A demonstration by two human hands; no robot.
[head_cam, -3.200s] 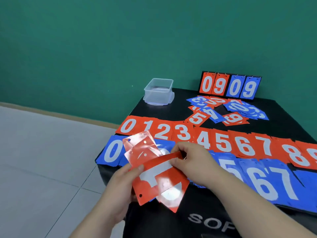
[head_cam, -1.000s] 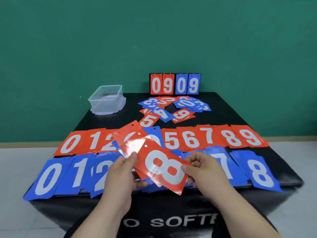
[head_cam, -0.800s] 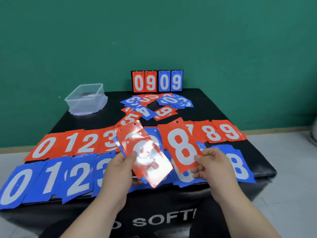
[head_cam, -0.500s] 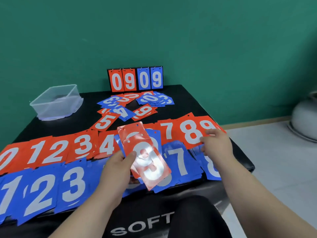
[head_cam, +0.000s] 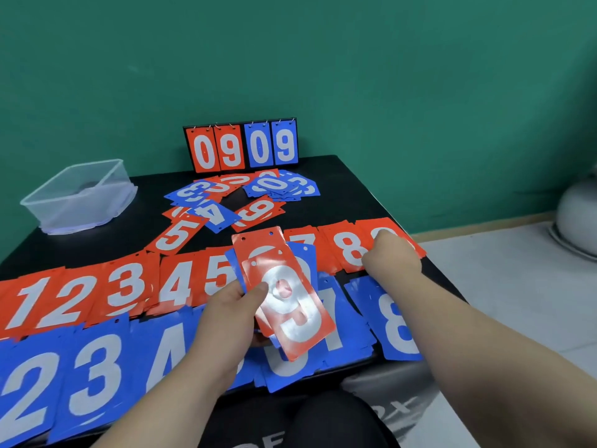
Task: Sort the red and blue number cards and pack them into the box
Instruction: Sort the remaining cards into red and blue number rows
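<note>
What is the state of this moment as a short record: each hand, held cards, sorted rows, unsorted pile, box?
left hand: grips a fan of cards, red 9 on top
right hand: down on the right end of the red row; fingers hidden
red row: laid out by number, behind the blue row
blue row: along the near table edge, by number
loose pile: mixed red and blue cards, in front of the scoreboard
box: clear, far left of the table, no cards visible inside
</note>
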